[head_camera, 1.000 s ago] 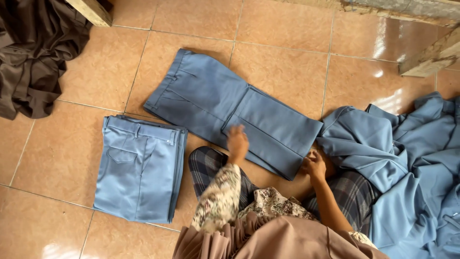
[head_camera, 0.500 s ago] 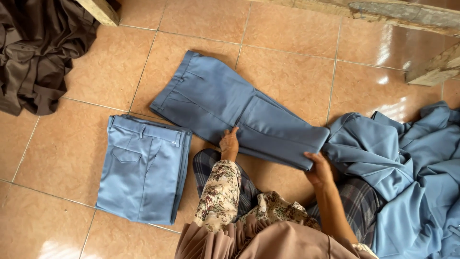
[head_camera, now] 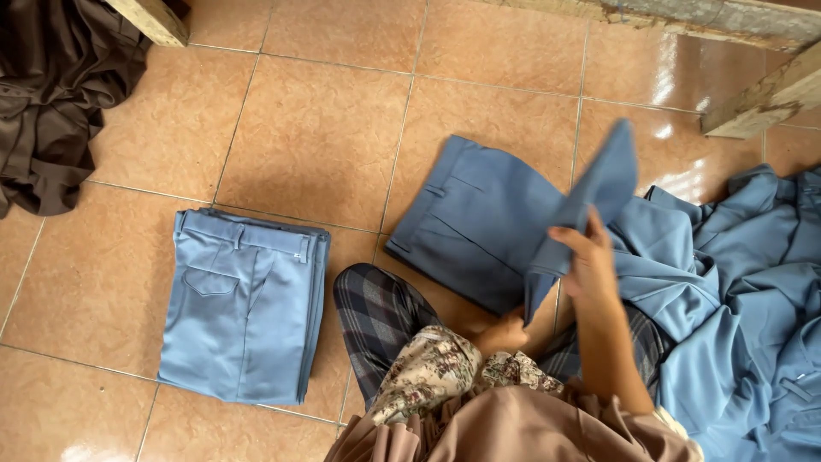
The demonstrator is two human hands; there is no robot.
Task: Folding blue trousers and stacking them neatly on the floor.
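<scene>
On the tiled floor (head_camera: 316, 128) in front of your knees, the blue trousers (head_camera: 479, 227) lie with their waistband toward 10 o'clock and their legs partly folded over. Your right hand (head_camera: 590, 261) is raised above them, its fingers (head_camera: 569, 239) clenched on the leg ends, which stand up and point toward 12 o'clock. Your left hand (head_camera: 505, 329) sits low at the near edge of the trousers, at 6 o'clock from the fold, pressing the cloth down; its fingers are mostly hidden under the cloth, so you cannot tell whether they grip it or just lie flat on it.

At 9 o'clock from the trousers, well apart from them, a folded stack (head_camera: 244, 304) of the same blue trousers rests on the floor, waistband up and back pocket showing. At 3 o'clock, a loose heap (head_camera: 735, 282) of blue cloth lies just beside your right arm and touches the trousers' far edge. A dark brown cloth (head_camera: 60, 94) is bunched at 10 o'clock, in the corner. Wooden beams (head_camera: 761, 98) cross the floor at 1 o'clock.
</scene>
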